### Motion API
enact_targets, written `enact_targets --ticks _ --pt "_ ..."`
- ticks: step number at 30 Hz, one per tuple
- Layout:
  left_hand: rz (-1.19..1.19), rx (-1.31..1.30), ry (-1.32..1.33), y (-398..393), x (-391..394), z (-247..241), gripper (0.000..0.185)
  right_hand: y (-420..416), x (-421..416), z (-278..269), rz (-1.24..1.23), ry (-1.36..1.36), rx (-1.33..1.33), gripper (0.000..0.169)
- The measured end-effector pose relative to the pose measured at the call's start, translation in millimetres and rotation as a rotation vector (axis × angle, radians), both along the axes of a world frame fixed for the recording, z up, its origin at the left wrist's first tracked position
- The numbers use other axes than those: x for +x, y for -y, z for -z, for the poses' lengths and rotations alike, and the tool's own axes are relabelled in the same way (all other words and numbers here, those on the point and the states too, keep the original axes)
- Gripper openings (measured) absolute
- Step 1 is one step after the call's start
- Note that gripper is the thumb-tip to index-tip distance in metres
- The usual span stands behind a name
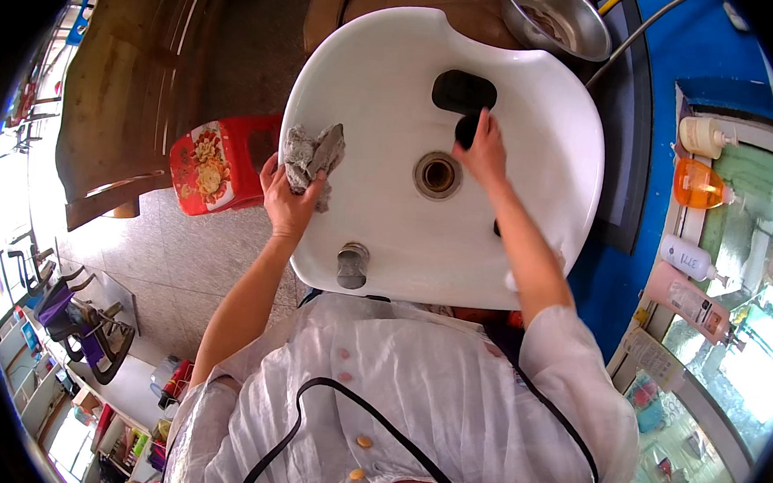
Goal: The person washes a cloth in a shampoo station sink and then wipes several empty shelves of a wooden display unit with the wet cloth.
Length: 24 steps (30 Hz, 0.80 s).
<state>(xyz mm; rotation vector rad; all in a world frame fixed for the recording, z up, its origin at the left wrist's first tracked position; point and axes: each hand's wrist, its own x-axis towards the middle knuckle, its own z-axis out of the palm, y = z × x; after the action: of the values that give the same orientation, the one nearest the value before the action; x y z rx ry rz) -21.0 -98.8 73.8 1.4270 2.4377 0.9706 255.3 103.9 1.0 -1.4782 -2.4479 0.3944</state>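
My left hand (287, 202) grips a crumpled grey cloth (303, 153) against the left rim of a white ceramic shampoo basin (383, 82). Inside the basin, my right hand (488, 153) has its thumb and fingers around a small round black piece (466, 132), partly hidden by the hand. Just beyond it, an oblong black pad (464, 92) lies against the far wall of the basin. The metal drain (437, 175) is uncovered, to the left of my right wrist. A metal faucet fitting (352, 266) stands at the near left corner.
A red floral-printed container (215, 164) stands left of the basin. Behind the basin sit a steel bowl (566, 20) and a brown padded seat (401, 3). Pump bottles (698, 187) line the window ledge at right. A wooden bench (124, 73) stands at far left.
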Motion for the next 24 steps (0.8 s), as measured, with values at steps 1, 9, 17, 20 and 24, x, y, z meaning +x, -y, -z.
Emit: enact_targets --ticks 1,9,17,20,24 --pt "-0.002 -0.005 0.006 -1 0 -1 0.03 25 6 12 0.003 -0.013 -0.048 0.087" --pt "0.024 -0.04 0.009 -3 -3 -1 0.031 93 11 83 -0.093 0.254 -0.243 0.08" --pt "0.035 -0.047 -0.007 -4 -2 -5 0.033 102 17 107 -0.117 0.227 -0.181 0.082" --pt "0.02 -0.04 0.011 -4 -1 -4 0.034 101 19 97 -0.146 0.272 -0.142 0.082" --pt "0.024 -0.057 0.014 -4 -1 -4 0.035 100 21 93 -0.157 0.25 -0.136 0.081"
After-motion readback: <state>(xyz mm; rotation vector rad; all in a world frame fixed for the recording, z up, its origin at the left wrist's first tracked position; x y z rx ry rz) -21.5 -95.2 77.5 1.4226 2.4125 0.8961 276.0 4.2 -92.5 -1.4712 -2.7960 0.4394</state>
